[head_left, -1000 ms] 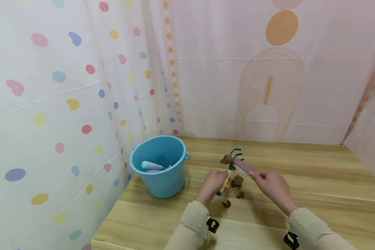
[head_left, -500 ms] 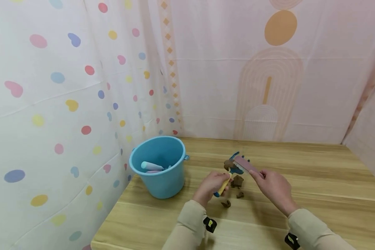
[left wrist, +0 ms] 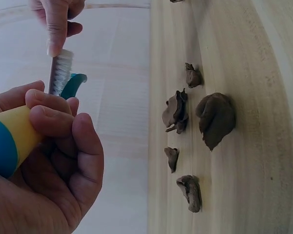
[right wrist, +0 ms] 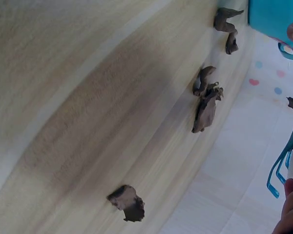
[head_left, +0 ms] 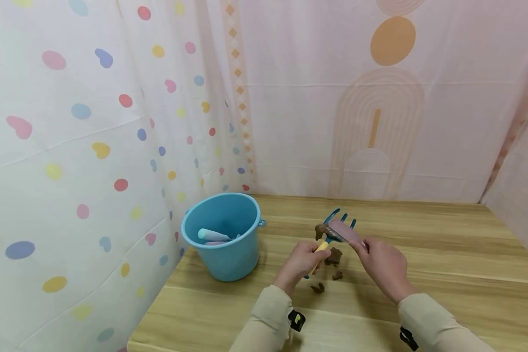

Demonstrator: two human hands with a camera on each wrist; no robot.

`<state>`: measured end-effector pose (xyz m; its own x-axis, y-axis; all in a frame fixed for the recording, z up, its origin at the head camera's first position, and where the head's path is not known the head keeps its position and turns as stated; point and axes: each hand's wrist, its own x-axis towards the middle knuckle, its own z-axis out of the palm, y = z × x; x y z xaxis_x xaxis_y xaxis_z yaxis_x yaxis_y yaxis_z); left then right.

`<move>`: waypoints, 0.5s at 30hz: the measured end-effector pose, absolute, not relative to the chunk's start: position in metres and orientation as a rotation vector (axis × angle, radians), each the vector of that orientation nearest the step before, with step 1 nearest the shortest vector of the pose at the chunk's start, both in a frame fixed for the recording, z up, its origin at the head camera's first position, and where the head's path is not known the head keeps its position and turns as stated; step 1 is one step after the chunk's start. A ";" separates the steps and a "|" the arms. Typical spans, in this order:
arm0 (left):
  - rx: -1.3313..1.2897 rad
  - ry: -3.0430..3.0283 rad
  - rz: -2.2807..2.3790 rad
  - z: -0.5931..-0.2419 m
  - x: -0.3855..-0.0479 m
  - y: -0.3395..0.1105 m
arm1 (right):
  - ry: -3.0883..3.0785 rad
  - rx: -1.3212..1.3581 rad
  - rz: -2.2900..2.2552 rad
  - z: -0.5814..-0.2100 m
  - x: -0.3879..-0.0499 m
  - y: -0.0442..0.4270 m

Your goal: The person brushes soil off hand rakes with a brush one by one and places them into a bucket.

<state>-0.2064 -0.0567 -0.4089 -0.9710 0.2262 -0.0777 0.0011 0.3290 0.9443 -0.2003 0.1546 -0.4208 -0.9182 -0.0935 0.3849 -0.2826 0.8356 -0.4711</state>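
In the head view my left hand (head_left: 300,264) grips the yellow handle of a small garden rake (head_left: 322,247), whose blue prongs point away from me. A brown clay-like lump (head_left: 320,231) clings to the left side of the rake head. My right hand (head_left: 384,266) holds a mauve-backed brush (head_left: 344,231) across the rake head, and its white bristles (left wrist: 63,70) show in the left wrist view. Below the rake, several brown lumps lie on the table, among them a larger chunk (head_left: 334,256) and a curled piece (head_left: 318,288).
A blue bucket (head_left: 233,259) stands on the table to the left, with a pale-handled tool (head_left: 214,234) and other items inside. The wooden table (head_left: 457,264) reaches back to a patterned curtain (head_left: 290,122). Another brown piece (right wrist: 128,202) shows in the right wrist view.
The rake has turned in my left hand, so its prongs now fan out more squarely to view. The brush has shifted slightly over the rake head. The lumps on the table stay put.
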 end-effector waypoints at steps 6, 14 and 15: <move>0.164 2.377 1.696 -0.409 -0.207 -0.056 | -2.645 0.254 0.697 -0.424 -0.201 0.155; 0.098 2.506 1.537 -0.406 -0.205 -0.059 | -2.678 0.245 0.707 -0.424 -0.203 0.156; 0.097 2.540 1.506 -0.405 -0.205 -0.059 | -2.679 0.249 0.713 -0.424 -0.203 0.155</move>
<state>-0.2053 -0.0593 -0.4049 -0.9804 0.1508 -0.1266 -0.0387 0.4831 0.8747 -0.2028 0.1554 -0.4242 -0.9211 -0.0771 0.3817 -0.2567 0.8574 -0.4462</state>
